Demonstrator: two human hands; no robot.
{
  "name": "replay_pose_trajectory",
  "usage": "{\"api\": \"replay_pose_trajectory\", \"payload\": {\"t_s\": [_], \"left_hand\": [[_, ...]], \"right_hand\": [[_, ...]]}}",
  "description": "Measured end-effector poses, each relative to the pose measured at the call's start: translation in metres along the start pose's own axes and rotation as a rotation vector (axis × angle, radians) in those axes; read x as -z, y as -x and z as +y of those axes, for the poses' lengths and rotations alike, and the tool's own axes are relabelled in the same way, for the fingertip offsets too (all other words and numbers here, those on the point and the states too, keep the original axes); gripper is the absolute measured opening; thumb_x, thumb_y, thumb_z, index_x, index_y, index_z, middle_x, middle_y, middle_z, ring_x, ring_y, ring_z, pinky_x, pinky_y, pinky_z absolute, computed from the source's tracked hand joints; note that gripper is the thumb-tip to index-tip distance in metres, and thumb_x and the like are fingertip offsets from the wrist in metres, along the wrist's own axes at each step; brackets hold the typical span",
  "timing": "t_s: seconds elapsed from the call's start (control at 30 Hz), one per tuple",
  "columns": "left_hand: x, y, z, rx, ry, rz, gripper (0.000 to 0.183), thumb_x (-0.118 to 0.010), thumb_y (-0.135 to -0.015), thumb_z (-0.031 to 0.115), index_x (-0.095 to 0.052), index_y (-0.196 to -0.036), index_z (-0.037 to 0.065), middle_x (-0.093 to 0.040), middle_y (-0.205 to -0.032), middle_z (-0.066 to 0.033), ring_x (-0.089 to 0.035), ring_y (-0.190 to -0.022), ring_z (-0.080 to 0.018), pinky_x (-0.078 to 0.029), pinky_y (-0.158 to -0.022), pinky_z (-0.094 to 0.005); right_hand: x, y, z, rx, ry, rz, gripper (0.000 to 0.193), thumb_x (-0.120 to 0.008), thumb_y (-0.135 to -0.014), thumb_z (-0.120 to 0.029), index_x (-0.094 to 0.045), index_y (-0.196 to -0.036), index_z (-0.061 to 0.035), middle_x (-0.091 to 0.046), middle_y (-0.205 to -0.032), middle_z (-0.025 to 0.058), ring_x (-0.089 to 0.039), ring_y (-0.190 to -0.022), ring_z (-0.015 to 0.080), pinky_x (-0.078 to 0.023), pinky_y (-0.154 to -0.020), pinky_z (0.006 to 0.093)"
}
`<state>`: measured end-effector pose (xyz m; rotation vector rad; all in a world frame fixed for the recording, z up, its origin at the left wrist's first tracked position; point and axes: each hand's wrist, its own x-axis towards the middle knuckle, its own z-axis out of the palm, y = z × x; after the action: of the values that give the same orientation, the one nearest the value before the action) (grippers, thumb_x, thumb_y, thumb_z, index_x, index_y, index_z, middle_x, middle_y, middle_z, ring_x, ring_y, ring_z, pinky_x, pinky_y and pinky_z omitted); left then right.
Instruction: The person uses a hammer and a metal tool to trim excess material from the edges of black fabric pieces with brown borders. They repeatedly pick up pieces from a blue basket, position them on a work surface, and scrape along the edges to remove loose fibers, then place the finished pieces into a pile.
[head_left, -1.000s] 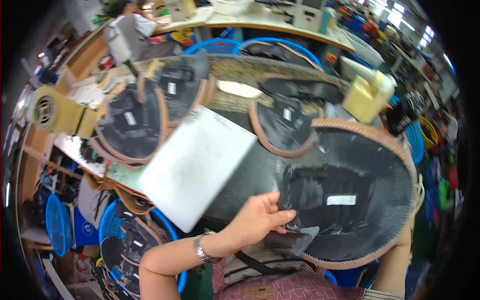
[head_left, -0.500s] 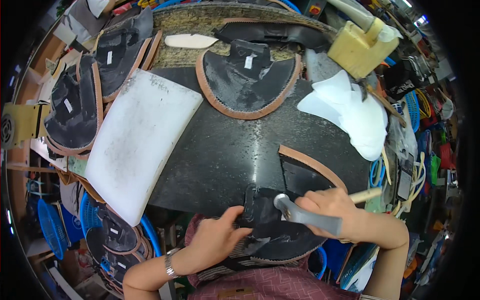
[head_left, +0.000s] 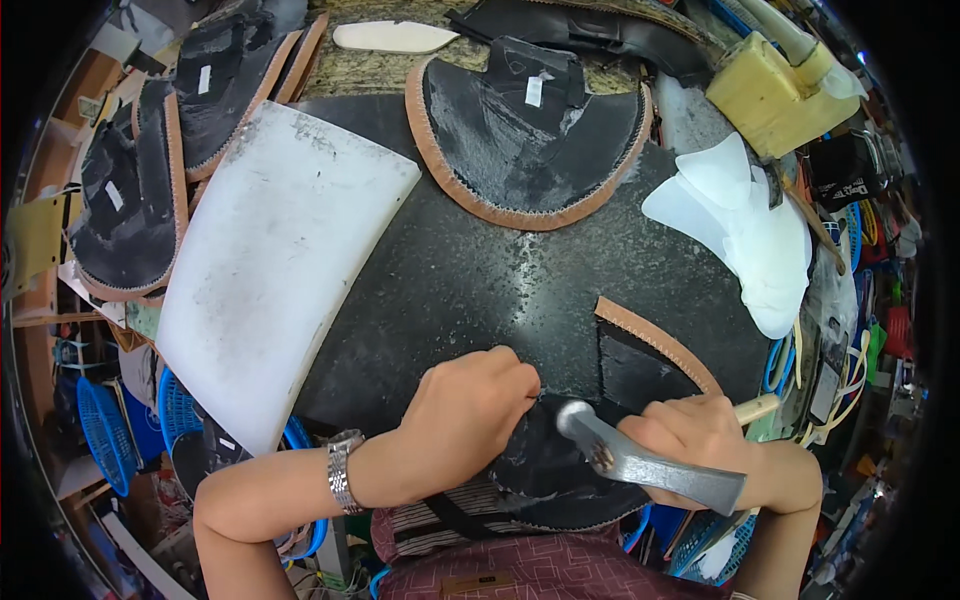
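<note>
My right hand (head_left: 695, 435) is closed round the pale wooden handle of a hammer (head_left: 655, 470). Its round steel face hangs over a black leather panel (head_left: 560, 465) at the near edge of the work surface, close to my lap. Bent fingers of my left hand (head_left: 470, 415) pinch the panel's upper left edge; the fingertips are partly hidden. Toothed brown edging (head_left: 660, 340) borders a black flap just beyond my right hand. Farther off lies a similar curved black panel (head_left: 510, 140) with brown edging and a small white label.
A thick white board (head_left: 285, 240) lies at left, beside stacked black panels (head_left: 120, 210). White curved sheets (head_left: 745, 220) and a yellow container (head_left: 785, 95) stand at right. A pale flat blade-shaped tool (head_left: 393, 37) rests at the back. Blue baskets (head_left: 105, 430) are below left.
My left hand has moved up and right, its spread thumb and finger closing on the panel's edge. The hammer stays in my right hand, shifted slightly right. The whole view has shifted a little.
</note>
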<state>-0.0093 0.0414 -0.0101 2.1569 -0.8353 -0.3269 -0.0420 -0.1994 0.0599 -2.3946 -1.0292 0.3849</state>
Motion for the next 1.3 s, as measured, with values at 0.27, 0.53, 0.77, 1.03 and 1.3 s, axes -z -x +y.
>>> {"api": "replay_pose_trajectory", "payload": {"t_s": [0.27, 0.53, 0.77, 1.03, 1.3], "left_hand": [[-0.014, 0.025, -0.01, -0.51, -0.335, 0.179, 0.029, -0.065, -0.068, 0.002, -0.062, -0.093, -0.009, -0.06, -0.086, -0.0147, -0.061, -0.07, -0.0199, -0.052, -0.058, -0.0253], [-0.021, 0.031, -0.005, -0.345, -0.375, 0.28, 0.021, -0.07, -0.071, 0.005, -0.066, -0.09, -0.002, -0.06, -0.08, -0.0082, -0.057, -0.068, -0.0171, -0.047, -0.054, -0.0253], [-0.023, 0.042, 0.001, -0.15, -0.25, 0.351, 0.025, -0.065, -0.068, 0.011, -0.069, -0.093, 0.006, -0.059, -0.079, 0.0004, -0.052, -0.066, -0.0123, -0.037, -0.058, -0.0243], [-0.035, 0.041, 0.013, -0.288, -0.627, 0.316, 0.016, -0.061, -0.076, 0.01, -0.068, -0.086, 0.0, -0.058, -0.075, -0.0054, -0.052, -0.063, -0.0142, -0.038, -0.055, -0.0224], [-0.016, 0.042, 0.017, -0.094, -0.282, 0.097, 0.035, -0.066, -0.073, 0.021, -0.062, -0.101, 0.001, -0.057, -0.094, -0.0088, -0.055, -0.077, -0.0206, -0.042, -0.064, -0.0302]], "right_hand": [[-0.001, -0.022, 0.004, -0.083, -0.024, -0.159, 0.03, -0.061, -0.069, -0.015, -0.046, -0.093, -0.0041, -0.046, -0.071, 0.0061, -0.056, -0.056, 0.0202, -0.045, -0.045, 0.0312], [0.004, -0.042, 0.002, -0.045, 0.084, -0.229, 0.03, -0.061, -0.067, -0.015, -0.049, -0.092, -0.0042, -0.043, -0.069, 0.003, -0.055, -0.054, 0.0149, -0.046, -0.045, 0.0267], [0.004, -0.042, 0.003, -0.054, 0.076, -0.206, 0.034, -0.06, -0.067, -0.016, -0.051, -0.097, -0.0019, -0.044, -0.069, 0.0024, -0.055, -0.053, 0.0133, -0.045, -0.043, 0.0263], [0.008, -0.05, 0.005, 0.037, 0.124, -0.237, 0.032, -0.059, -0.067, -0.016, -0.055, -0.095, -0.0021, -0.044, -0.065, 0.0011, -0.054, -0.052, 0.0111, -0.043, -0.041, 0.0245], [0.009, -0.04, 0.004, -0.01, 0.126, -0.262, 0.04, -0.066, -0.061, -0.019, -0.054, -0.096, -0.0024, -0.048, -0.067, 0.0051, -0.057, -0.054, 0.0192, -0.046, -0.045, 0.031]]}}
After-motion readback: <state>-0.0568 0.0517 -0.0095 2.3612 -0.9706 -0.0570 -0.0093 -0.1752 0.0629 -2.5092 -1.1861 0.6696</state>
